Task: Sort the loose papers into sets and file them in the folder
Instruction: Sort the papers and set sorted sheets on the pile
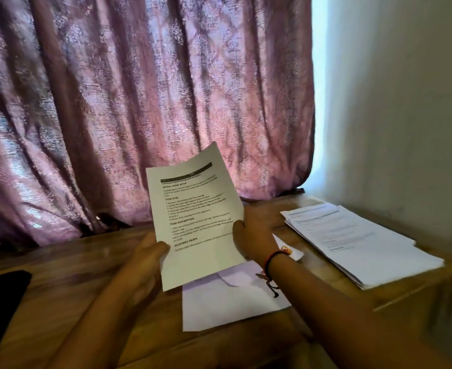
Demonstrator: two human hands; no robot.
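Wood-grain table (59,275) fills the lower half of the head view, with a mauve patterned curtain (139,89) hanging behind it and a pale wall (405,102) on the right. A white flat piece (232,302) lies on the table just in front of the person, with a curved notch or flap line near its far edge. Whether it is the folder or only paper cannot be told; it lies flat, and any contents are hidden. A stack (352,243) of printed papers lies on the table's right side near the wall. Its sheets are slightly fanned, and it is apart from both hands.

The person holds one printed sheet (195,222) up off the table, tilted so its top leans right, with the text facing the camera. Headings such as "TASK GOAL" and "REQUIRED PROPS" are readable. The left hand (147,259) pinches the sheet's lower left edge, thumb on the front and fingers behind. The right hand (254,235) grips the right edge about midway down, thumb on the front, the other fingers hidden behind the paper. The sheet's lower end hangs above the white flat piece, between the two wrists.

A red and dark thread bracelet (272,259) circles the right wrist. At the left edge a dark flat object (1,296) lies on the table; what it is cannot be told.
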